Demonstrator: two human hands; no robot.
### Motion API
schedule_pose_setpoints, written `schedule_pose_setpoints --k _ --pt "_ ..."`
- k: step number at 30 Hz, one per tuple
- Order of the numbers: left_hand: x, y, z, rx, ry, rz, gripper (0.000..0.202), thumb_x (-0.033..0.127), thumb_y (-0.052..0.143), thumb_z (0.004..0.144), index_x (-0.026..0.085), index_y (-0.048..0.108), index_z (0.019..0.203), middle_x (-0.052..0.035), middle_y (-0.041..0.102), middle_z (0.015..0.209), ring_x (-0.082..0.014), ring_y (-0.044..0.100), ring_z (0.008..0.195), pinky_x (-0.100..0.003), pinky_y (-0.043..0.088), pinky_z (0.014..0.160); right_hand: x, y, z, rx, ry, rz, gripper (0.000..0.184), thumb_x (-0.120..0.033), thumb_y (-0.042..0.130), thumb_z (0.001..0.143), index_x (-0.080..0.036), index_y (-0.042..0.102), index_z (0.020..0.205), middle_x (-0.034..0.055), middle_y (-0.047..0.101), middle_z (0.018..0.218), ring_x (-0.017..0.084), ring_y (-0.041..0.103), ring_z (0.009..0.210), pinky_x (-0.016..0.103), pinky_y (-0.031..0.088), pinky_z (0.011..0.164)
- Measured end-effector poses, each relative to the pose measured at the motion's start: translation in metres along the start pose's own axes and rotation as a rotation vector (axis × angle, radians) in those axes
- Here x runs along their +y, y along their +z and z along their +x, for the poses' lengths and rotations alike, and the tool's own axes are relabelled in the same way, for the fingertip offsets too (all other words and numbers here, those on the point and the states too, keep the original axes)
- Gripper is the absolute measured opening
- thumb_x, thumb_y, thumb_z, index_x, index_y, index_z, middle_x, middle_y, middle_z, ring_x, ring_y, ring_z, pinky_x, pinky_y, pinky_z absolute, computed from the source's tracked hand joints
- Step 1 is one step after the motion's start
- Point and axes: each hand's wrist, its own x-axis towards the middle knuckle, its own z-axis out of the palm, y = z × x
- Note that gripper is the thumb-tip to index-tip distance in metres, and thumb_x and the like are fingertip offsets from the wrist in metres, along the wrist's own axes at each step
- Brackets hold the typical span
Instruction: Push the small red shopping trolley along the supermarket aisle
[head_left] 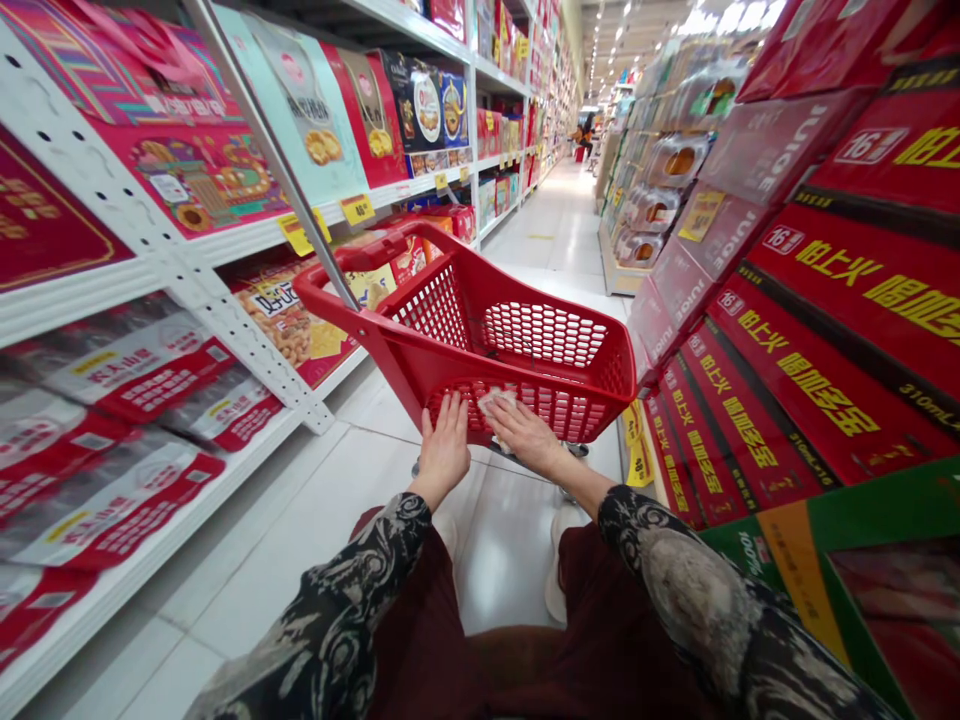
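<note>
Now your right hand point(523, 432) holds the cloth point(495, 400) against the cart point(420, 358) at frame centre, while your left hand point(444, 450), empty, fingers extended, rests just left along the cart's left-to-right length.

One head-worn camera, looking forward and down over the wearer's lap point(615, 620). Red cart point(409, 350) sits close, mid-frame; the aisle floor point(536, 215) runs far off toward the top.
</note>
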Motion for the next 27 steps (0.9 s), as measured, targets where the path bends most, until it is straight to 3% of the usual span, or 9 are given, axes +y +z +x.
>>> schedule_pose_setpoints --k 3,6,12,14,18,23,27 --pt "0.003 0.001 -0.002 -0.008 0.014 -0.013 0.070 0.014 0.040 0.070 0.005 0.027 0.138 -0.0144 0.021 0.148 -0.0257 0.018 0.137 -0.053 0.015 0.109 -0.007 0.013 -0.012 -0.098 -0.011 0.016 0.036 -0.012 0.049 0.084 -0.012 0.054 0.120 0.0145 0.043 0.136 0.024 0.036 0.129 0.044 0.035 0.103" --pt "0.002 0.002 -0.002 -0.020 0.003 -0.027 0.071 0.015 0.041 0.069 0.005 0.027 0.138 -0.0145 0.021 0.148 -0.0257 0.018 0.137 -0.053 0.016 0.109 -0.010 0.010 -0.012 -0.116 -0.027 0.019 0.036 -0.011 0.049 0.084 -0.012 0.055 0.119 0.0146 0.044 0.136 0.024 0.037 0.128 0.043 0.037 0.101" --pt "-0.015 -0.007 0.008 0.020 -0.108 -0.028 0.070 0.013 0.039 0.070 0.005 0.025 0.138 -0.0158 0.022 0.148 -0.0265 0.018 0.137 -0.055 0.015 0.109 -0.005 -0.025 0.036 0.167 0.020 0.018 0.038 -0.014 0.037 0.090 -0.014 0.049 0.127 0.0101 0.042 0.138 0.023 0.025 0.134 0.041 0.032 0.106" --pt "-0.019 -0.011 0.012 0.034 -0.127 -0.028 0.069 0.014 0.039 0.071 0.004 0.026 0.137 -0.0166 0.022 0.148 -0.0267 0.018 0.137 -0.056 0.016 0.108 -0.002 -0.029 0.051 0.197 0.044 0.025 0.039 -0.013 0.036 0.090 -0.014 0.048 0.127 0.0101 0.040 0.139 0.022 0.023 0.135 0.043 0.029 0.107" --pt "-0.018 -0.015 0.014 0.048 -0.096 -0.027 0.070 0.014 0.040 0.070 0.005 0.025 0.138 -0.0150 0.020 0.149 -0.0261 0.016 0.137 -0.055 0.015 0.109 -0.001 -0.015 0.054 0.114 0.035 0.038 0.039 -0.012 0.038 0.089 -0.013 0.050 0.126 0.0114 0.042 0.138 0.023 0.027 0.134 0.045 0.030 0.106" --pt "-0.017 -0.014 0.007 0.040 -0.061 -0.027 0.071 0.016 0.041 0.071 0.005 0.024 0.139 -0.0151 0.019 0.149 -0.0262 0.016 0.138 -0.054 0.014 0.109 -0.008 0.009 0.027 -0.034 -0.027 0.037 0.039 -0.012 0.045 0.085 -0.012 0.052 0.123 0.0134 0.044 0.136 0.026 0.034 0.130 0.046 0.033 0.104" --pt "-0.023 -0.015 0.004 0.019 -0.086 -0.035 0.072 0.015 0.042 0.070 0.005 0.023 0.139 -0.0156 0.019 0.149 -0.0261 0.015 0.138 -0.053 0.014 0.110 -0.014 0.002 0.027 -0.017 -0.043 0.057 0.039 -0.011 0.044 0.086 -0.012 0.052 0.124 0.0130 0.044 0.136 0.024 0.032 0.131 0.043 0.034 0.103"
